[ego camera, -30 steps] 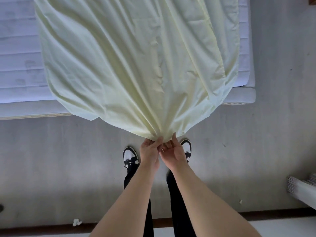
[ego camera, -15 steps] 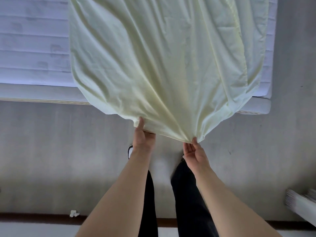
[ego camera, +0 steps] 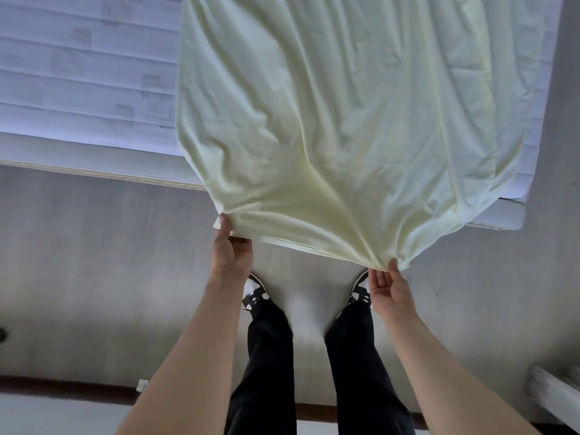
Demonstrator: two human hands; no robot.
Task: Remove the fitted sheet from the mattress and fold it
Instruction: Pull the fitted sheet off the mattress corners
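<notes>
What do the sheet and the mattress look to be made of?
Sheet: thin woven fabric, likely cotton or a blend, pale yellow and matte; it creases finely and drapes in soft folds from where both hands pinch its edge. Mattress: white quilted textile cover with stitched bands and a faint printed pattern; the filling cannot be seen.

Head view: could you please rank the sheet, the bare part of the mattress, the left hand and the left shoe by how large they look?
1. Sheet
2. Bare part of the mattress
3. Left hand
4. Left shoe, partly hidden by the wrist and trouser leg, and farther from the camera, so this last place is uncertain.
</notes>
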